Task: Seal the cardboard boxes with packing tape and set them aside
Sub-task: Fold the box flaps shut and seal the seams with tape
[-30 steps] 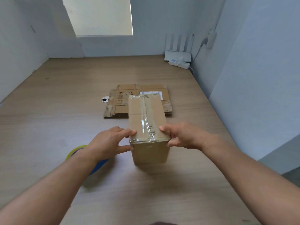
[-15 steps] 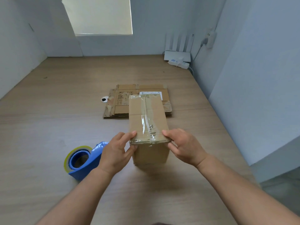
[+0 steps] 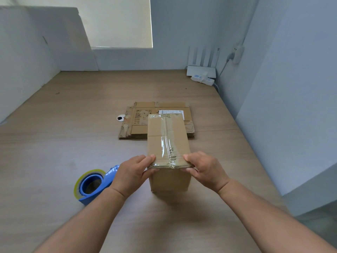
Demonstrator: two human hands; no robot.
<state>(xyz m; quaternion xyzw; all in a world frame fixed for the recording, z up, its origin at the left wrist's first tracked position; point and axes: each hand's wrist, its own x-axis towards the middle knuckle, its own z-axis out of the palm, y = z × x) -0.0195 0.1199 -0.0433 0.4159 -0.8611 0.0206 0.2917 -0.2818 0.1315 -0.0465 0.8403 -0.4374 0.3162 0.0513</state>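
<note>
Both hands clamp the near top edge of a taped cardboard box (image 3: 167, 143) on a wooden table (image 3: 54, 143), left hand (image 3: 133, 174) and right hand (image 3: 204, 170) at opposite corners, a blue tape dispenser (image 3: 91, 185) just left of the left hand.

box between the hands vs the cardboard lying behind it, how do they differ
The taped box stands assembled; the flattened cardboard lies flat on the table. The taped box carries clear tape along its top; the flattened cardboard shows print and a white label. The left hand and right hand grip the taped box, not the flattened cardboard. Both are brown cardboard.
</note>
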